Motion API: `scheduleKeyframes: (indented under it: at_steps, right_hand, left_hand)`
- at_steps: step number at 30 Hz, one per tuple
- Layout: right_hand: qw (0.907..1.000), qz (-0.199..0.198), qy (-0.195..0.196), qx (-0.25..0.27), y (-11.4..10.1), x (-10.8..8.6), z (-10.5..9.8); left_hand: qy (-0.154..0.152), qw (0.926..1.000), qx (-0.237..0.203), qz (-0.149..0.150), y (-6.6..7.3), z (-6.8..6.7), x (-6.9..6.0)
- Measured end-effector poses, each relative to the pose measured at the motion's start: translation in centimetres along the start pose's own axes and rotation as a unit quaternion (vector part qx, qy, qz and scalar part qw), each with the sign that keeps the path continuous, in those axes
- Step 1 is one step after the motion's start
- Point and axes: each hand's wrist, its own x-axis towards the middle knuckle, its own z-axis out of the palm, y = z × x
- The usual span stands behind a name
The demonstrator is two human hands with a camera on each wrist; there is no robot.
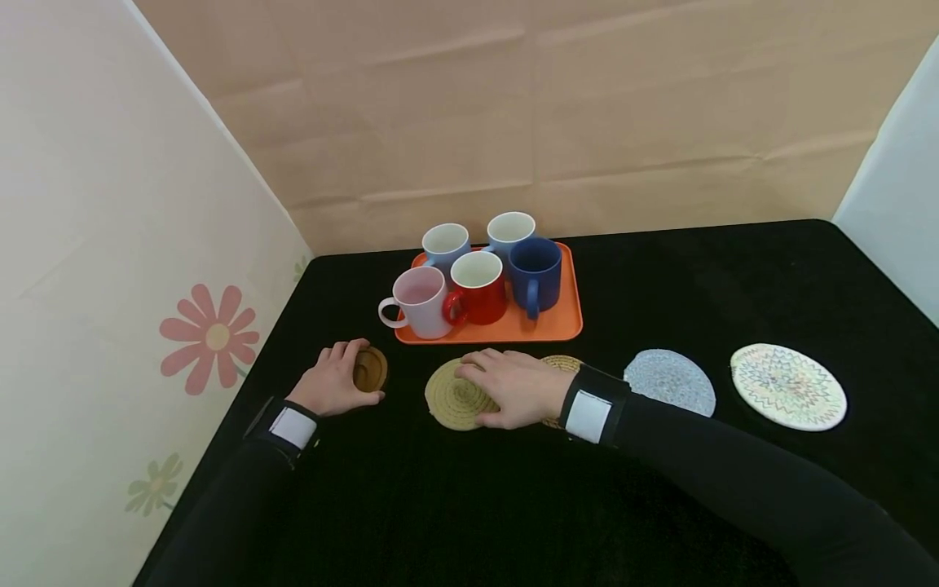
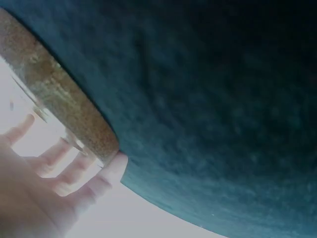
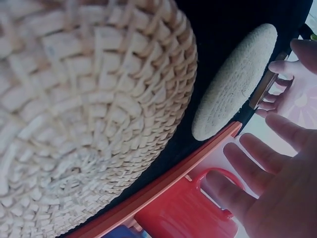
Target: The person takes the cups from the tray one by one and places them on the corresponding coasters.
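Brown wooden disc: the small, round, smooth wooden disc [image 1: 372,372] lies at the left end of the row, on the black cloth-topped table [image 1: 734,281], right at the left hand [image 1: 332,383].
Left hand: thumb on the near side of that disc, fingers on the far side, curved about its rim; how firmly they grip, I can't tell from here.
Right hand: loosely spread and holding nothing that I can see, the hand [image 1: 517,387] is over the right part of the pale straw coiled mat [image 1: 446,401]; whether it touches, I can't tell.
Disc to straw mat: the mat lies just to the disc's right, with table between them. Both are round, so neither has a long axis; the left hand is nearer the disc, the right hand nearer the mat.
Other mats: one tan woven rattan mat [image 1: 561,361], partly hidden by the right wrist; one blue-grey speckled mat [image 1: 666,377]; one white zigzag-patterned mat [image 1: 788,386].
Row count: five, disc included.
Orange rectangular tray [image 1: 565,322]: one, beyond the hands.
Mugs on it: five; one pink [image 1: 427,308], one red with white inside [image 1: 484,302], one navy [image 1: 550,285], two pale blue [image 1: 458,254].
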Motion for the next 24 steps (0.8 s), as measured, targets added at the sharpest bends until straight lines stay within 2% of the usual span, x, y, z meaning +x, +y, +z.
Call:
scheduleKeyframes:
  at_steps: [16,24]
  right_hand:
    - [0.9999,-0.008,0.004,-0.005,-0.2,-0.3,0.3]
    - [0.9997,-0.006,-0.018,-0.016,-0.9,0.1,0.6]
  left_hand:
    - [-0.012,0.9991,-0.012,0.039,2.2,0.4,-1.5]
    - [-0.017,0.9982,-0.012,0.056,2.7,0.8,-2.2]
